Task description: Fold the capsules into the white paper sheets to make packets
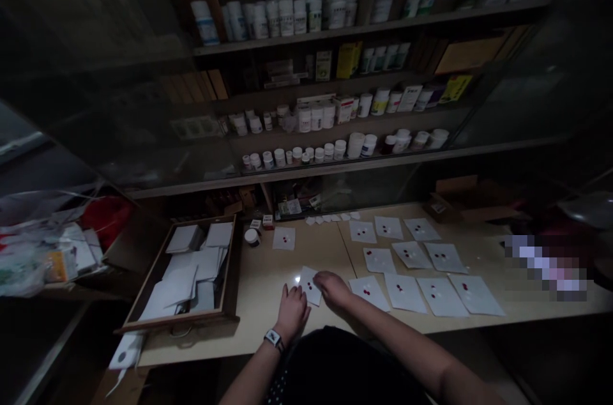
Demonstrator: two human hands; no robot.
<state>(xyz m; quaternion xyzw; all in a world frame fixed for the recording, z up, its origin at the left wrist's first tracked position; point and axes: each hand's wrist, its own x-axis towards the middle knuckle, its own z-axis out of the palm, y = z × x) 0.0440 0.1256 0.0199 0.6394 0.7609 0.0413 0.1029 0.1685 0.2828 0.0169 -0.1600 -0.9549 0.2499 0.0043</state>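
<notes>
On a wooden counter (pixel 268 303) both hands rest at one small white paper square (pixel 309 283) that carries red pills. My left hand (pixel 291 310), with a watch on the wrist, lies flat with fingers stretched toward the paper's left edge. My right hand (pixel 332 289) lies over the paper's right edge with fingers curled down on it. Several more paper squares with red and white pills (pixel 412 277) are laid out in rows to the right. One such paper (pixel 284 238) sits alone farther back.
A wooden tray of blank white papers (pixel 191 271) stands at the left. A small white jar (pixel 251 237) and little boxes sit behind it. Shelves of medicine bottles (pixel 316 117) rise behind the counter. Plastic bags (pixel 43 252) lie far left. The room is dim.
</notes>
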